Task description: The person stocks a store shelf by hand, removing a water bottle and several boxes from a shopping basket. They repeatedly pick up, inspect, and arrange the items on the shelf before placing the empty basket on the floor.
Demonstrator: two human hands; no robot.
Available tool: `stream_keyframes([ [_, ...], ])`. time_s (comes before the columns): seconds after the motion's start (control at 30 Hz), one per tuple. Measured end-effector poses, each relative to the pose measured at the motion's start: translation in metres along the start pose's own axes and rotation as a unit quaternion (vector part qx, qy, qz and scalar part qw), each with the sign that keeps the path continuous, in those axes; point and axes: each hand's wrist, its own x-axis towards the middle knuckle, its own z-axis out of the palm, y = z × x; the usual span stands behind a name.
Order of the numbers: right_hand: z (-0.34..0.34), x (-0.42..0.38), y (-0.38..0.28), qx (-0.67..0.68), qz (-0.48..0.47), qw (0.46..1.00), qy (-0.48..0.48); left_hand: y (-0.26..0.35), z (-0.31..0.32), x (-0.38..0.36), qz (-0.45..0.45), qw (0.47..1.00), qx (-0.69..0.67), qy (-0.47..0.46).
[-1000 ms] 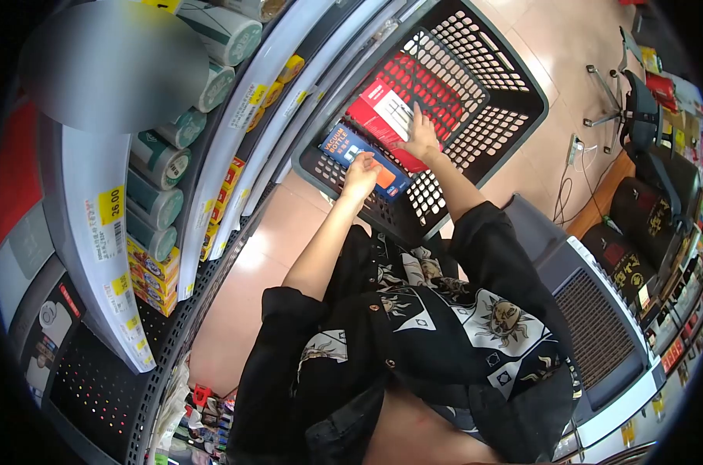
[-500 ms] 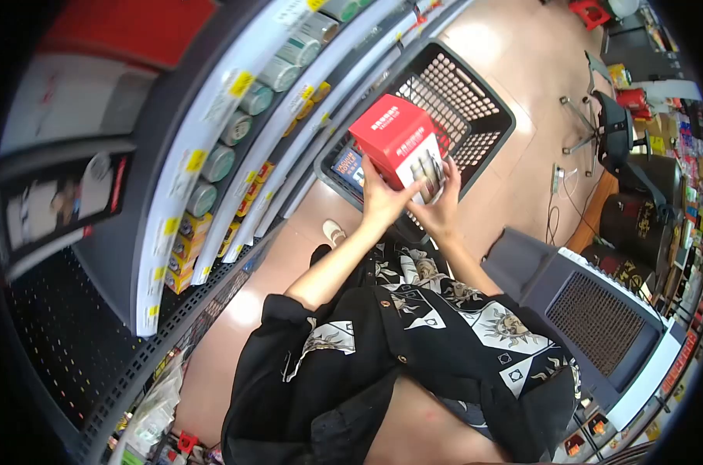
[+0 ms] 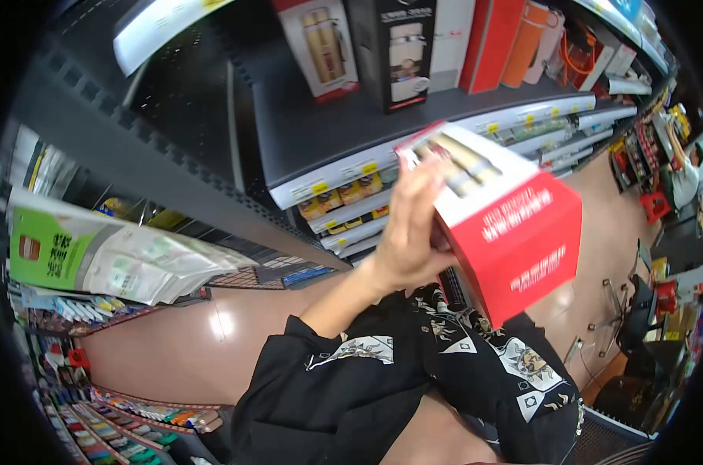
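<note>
My left hand (image 3: 410,225) grips a red and white vacuum cup box (image 3: 514,248), with fingers over the printed panel that shows metallic cups. The box is tilted, raised in front of my body near the shelf edge. My right hand does not show; the box covers the area where it could be. Behind the box stand a white and red flask box (image 3: 320,50) and a black flask box (image 3: 406,58) on the dark shelf (image 3: 320,143). Only a small dark piece of the shopping basket (image 3: 451,287) seems to peek out below the held box.
Farther along the shelf are a tall red box (image 3: 491,46) and an orange bottle (image 3: 524,46). Packaged bags (image 3: 134,256) hang at left beside a perforated upright (image 3: 189,147). An office chair (image 3: 638,310) and another person (image 3: 685,182) are at right.
The vacuum cup box has come up out of the basket area and turned, its cup picture now facing the shelf. My view has swung left to the shelves. My right hand has gone from sight.
</note>
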Motion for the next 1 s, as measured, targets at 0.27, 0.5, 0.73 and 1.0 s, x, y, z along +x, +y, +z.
stream_keyframes([
  [0.27, 0.069, 0.12, -0.045, 0.083, -0.093, 0.992, 0.025, -0.078, -0.058, 0.061, -0.048, 0.991, 0.089, 0.091],
  [0.5, 0.107, 0.159, -0.048, 0.086, -0.049, 0.975, 0.199, -0.111, -0.074, 0.091, -0.067, 0.993, 0.043, 0.093],
  [0.73, 0.118, 0.144, -0.043, 0.091, -0.043, 0.972, 0.214, -0.118, -0.072, 0.08, -0.043, 0.994, 0.039, 0.095],
  [1.0, 0.112, 0.159, -0.063, 0.0, 0.021, 0.983, 0.181, -0.158, -0.069, 0.082, -0.166, 0.977, -0.111, 0.078],
])
